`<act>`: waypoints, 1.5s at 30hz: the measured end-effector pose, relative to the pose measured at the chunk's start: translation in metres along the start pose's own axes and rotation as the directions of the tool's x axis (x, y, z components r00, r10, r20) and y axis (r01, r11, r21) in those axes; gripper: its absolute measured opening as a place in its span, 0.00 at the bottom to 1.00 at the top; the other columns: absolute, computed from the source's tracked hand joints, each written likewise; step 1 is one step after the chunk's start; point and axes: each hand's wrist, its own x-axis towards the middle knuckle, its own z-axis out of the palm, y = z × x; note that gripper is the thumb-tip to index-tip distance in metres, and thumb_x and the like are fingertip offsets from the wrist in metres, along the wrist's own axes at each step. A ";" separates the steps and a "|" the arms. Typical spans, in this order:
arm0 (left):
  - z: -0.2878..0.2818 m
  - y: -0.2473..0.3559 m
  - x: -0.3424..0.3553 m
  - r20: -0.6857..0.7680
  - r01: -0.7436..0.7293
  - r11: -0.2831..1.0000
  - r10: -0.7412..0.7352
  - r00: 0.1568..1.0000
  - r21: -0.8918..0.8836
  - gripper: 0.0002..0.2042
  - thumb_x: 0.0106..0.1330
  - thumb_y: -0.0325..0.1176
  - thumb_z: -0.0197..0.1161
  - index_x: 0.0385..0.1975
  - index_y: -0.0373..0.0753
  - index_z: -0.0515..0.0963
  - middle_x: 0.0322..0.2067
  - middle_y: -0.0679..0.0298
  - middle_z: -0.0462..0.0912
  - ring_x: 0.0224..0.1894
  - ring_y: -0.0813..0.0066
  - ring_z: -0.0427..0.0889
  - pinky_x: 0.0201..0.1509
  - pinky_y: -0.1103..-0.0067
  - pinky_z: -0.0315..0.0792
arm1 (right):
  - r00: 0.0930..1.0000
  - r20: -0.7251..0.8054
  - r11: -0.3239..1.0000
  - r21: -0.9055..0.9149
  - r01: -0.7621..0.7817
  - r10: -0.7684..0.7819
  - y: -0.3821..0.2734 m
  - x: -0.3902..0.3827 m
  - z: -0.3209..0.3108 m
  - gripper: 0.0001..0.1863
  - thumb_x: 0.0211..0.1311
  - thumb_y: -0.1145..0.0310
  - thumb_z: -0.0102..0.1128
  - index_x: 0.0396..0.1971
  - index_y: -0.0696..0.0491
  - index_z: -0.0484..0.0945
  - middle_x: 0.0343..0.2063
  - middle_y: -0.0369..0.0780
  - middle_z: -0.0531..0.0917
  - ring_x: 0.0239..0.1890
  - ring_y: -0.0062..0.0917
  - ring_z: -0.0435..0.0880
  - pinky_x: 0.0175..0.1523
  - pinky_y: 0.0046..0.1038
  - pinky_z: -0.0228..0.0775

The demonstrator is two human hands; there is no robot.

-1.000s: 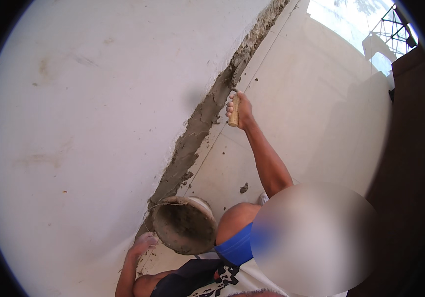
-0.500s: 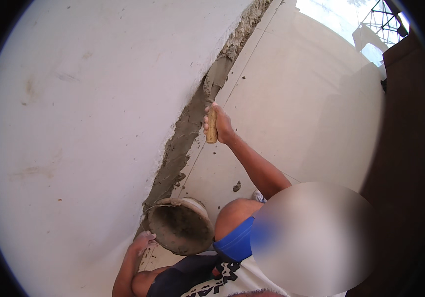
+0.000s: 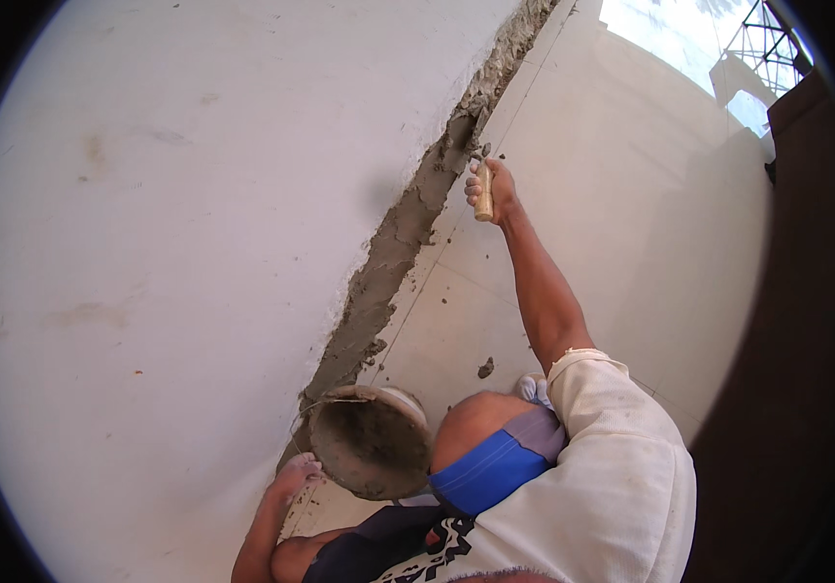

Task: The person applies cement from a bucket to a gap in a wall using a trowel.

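Note:
My right hand (image 3: 492,191) grips the wooden handle (image 3: 483,194) of a trowel, whose metal end sits among mortar lumps at the edge of a strip of wet grey mortar (image 3: 383,262) along the wall's foot. My left hand (image 3: 299,471), dusted pale, has its fingers curled at the left edge of a mortar-caked bucket (image 3: 369,442) with a wire handle; whether they hold the wire or rim is unclear. The bucket's inside is dark with grey residue.
A white wall (image 3: 165,243) fills the left side. Pale floor tiles (image 3: 631,243) run right of the strip, with scattered mortar lumps (image 3: 485,368). A dark brown surface (image 3: 777,311) curves along the right; a bright opening with metal lattice (image 3: 762,49) is top right. My bent knee is beside the bucket.
My right hand with the trowel first moved down-left along the mortar strip, then up-right to farther along it. My left hand stays beside the bucket.

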 end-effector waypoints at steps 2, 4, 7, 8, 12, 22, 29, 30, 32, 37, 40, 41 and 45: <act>0.003 0.002 -0.006 -0.017 0.006 1.000 -0.006 1.000 0.020 0.08 0.68 0.31 0.55 0.44 0.36 0.71 0.36 0.61 0.75 0.41 0.70 0.79 0.52 0.70 0.78 | 1.000 0.019 1.000 -0.023 -0.002 0.002 0.005 -0.003 0.011 0.17 0.71 0.50 0.38 0.36 0.48 0.67 0.17 0.32 0.67 0.15 0.18 0.66 0.19 0.24 0.64; 0.006 0.007 -0.010 -0.002 -0.012 1.000 0.012 1.000 0.017 0.09 0.68 0.31 0.55 0.43 0.35 0.71 0.36 0.60 0.76 0.41 0.69 0.80 0.51 0.71 0.78 | 0.999 0.047 1.000 -0.021 -0.009 0.010 0.012 -0.010 0.020 0.17 0.71 0.49 0.39 0.35 0.48 0.67 0.17 0.32 0.67 0.14 0.18 0.66 0.18 0.25 0.63; 0.004 0.006 -0.010 0.024 -0.021 1.000 0.020 1.000 0.021 0.09 0.68 0.31 0.54 0.43 0.34 0.71 0.35 0.59 0.76 0.40 0.68 0.81 0.51 0.73 0.78 | 1.000 0.003 0.998 -0.062 -0.011 0.011 0.024 -0.020 0.036 0.17 0.70 0.48 0.39 0.35 0.47 0.67 0.17 0.32 0.67 0.14 0.19 0.66 0.19 0.26 0.63; 0.003 0.006 -0.009 0.031 -0.026 0.999 0.026 0.999 0.022 0.09 0.68 0.31 0.54 0.42 0.34 0.70 0.35 0.59 0.76 0.40 0.68 0.81 0.50 0.73 0.78 | 1.000 0.009 0.997 -0.080 -0.005 0.006 0.026 -0.025 0.040 0.18 0.70 0.48 0.40 0.36 0.48 0.68 0.17 0.32 0.68 0.14 0.19 0.66 0.19 0.26 0.63; 0.003 0.009 -0.005 0.020 -0.014 0.999 0.013 1.000 0.037 0.07 0.68 0.30 0.54 0.40 0.34 0.70 0.36 0.58 0.76 0.40 0.67 0.82 0.49 0.74 0.78 | 0.999 -0.025 0.992 -0.124 0.019 -0.022 0.031 -0.034 0.054 0.19 0.71 0.47 0.40 0.36 0.48 0.68 0.18 0.33 0.69 0.15 0.20 0.68 0.20 0.28 0.66; 0.007 0.012 -0.003 -0.010 -0.003 0.997 0.003 1.000 0.074 0.06 0.69 0.30 0.54 0.36 0.35 0.70 0.35 0.57 0.77 0.39 0.68 0.82 0.49 0.75 0.79 | 1.000 0.017 0.990 -0.139 0.006 -0.004 0.083 -0.070 0.069 0.21 0.71 0.46 0.42 0.36 0.51 0.69 0.19 0.36 0.73 0.17 0.25 0.74 0.24 0.33 0.72; 0.004 0.005 -0.009 -0.012 -0.038 0.998 0.039 0.999 0.052 0.08 0.68 0.29 0.55 0.42 0.33 0.70 0.36 0.59 0.77 0.40 0.70 0.81 0.51 0.74 0.78 | 0.997 -0.065 0.997 -0.068 0.026 -0.031 0.104 -0.086 0.049 0.20 0.68 0.47 0.42 0.34 0.50 0.69 0.18 0.36 0.72 0.15 0.24 0.72 0.22 0.31 0.69; 0.006 0.002 -0.012 -0.015 -0.041 0.998 0.042 0.999 0.037 0.08 0.68 0.29 0.55 0.43 0.33 0.71 0.36 0.60 0.77 0.40 0.70 0.81 0.51 0.74 0.78 | 0.987 -0.159 0.999 -0.018 0.036 -0.039 0.103 -0.080 0.049 0.18 0.68 0.49 0.39 0.33 0.49 0.68 0.16 0.34 0.69 0.15 0.22 0.68 0.20 0.29 0.66; 0.013 0.010 -0.011 -0.006 -0.066 0.997 0.066 0.998 0.028 0.10 0.67 0.29 0.55 0.45 0.33 0.71 0.37 0.62 0.77 0.40 0.71 0.80 0.51 0.75 0.77 | 0.993 -0.119 0.998 0.057 0.009 -0.002 0.089 -0.065 0.032 0.18 0.68 0.49 0.39 0.32 0.48 0.67 0.16 0.34 0.68 0.14 0.21 0.68 0.20 0.28 0.65; 0.018 0.009 -0.017 -0.042 -0.138 0.989 0.141 0.989 0.061 0.09 0.67 0.29 0.56 0.44 0.34 0.72 0.34 0.65 0.77 0.38 0.74 0.80 0.47 0.76 0.77 | 0.998 0.016 0.995 0.083 -0.054 0.053 0.098 -0.055 0.042 0.18 0.68 0.48 0.39 0.32 0.47 0.68 0.16 0.34 0.70 0.15 0.22 0.69 0.22 0.31 0.67; 0.015 0.002 -0.013 -0.063 -0.185 0.974 0.194 0.979 0.133 0.07 0.67 0.30 0.56 0.40 0.35 0.72 0.32 0.66 0.77 0.34 0.76 0.80 0.44 0.76 0.78 | 0.998 -0.010 0.998 -0.016 -0.054 0.054 0.111 -0.069 0.060 0.19 0.68 0.47 0.40 0.32 0.47 0.69 0.16 0.34 0.70 0.14 0.23 0.69 0.22 0.31 0.67; 0.012 -0.003 -0.011 -0.070 -0.196 0.967 0.209 0.975 0.165 0.06 0.67 0.30 0.57 0.39 0.36 0.71 0.31 0.66 0.76 0.33 0.77 0.80 0.43 0.75 0.78 | 0.998 0.007 0.998 -0.018 -0.054 0.054 0.116 -0.074 0.067 0.19 0.68 0.46 0.40 0.32 0.47 0.69 0.16 0.34 0.70 0.14 0.23 0.69 0.22 0.31 0.67; 0.020 -0.003 -0.009 -0.130 -0.202 0.979 0.205 0.970 0.040 0.05 0.68 0.32 0.57 0.35 0.39 0.69 0.29 0.66 0.76 0.30 0.76 0.80 0.40 0.75 0.79 | 0.991 0.121 0.997 0.027 -0.068 0.064 0.124 -0.092 0.080 0.20 0.69 0.46 0.40 0.32 0.48 0.69 0.16 0.35 0.71 0.14 0.24 0.69 0.21 0.32 0.67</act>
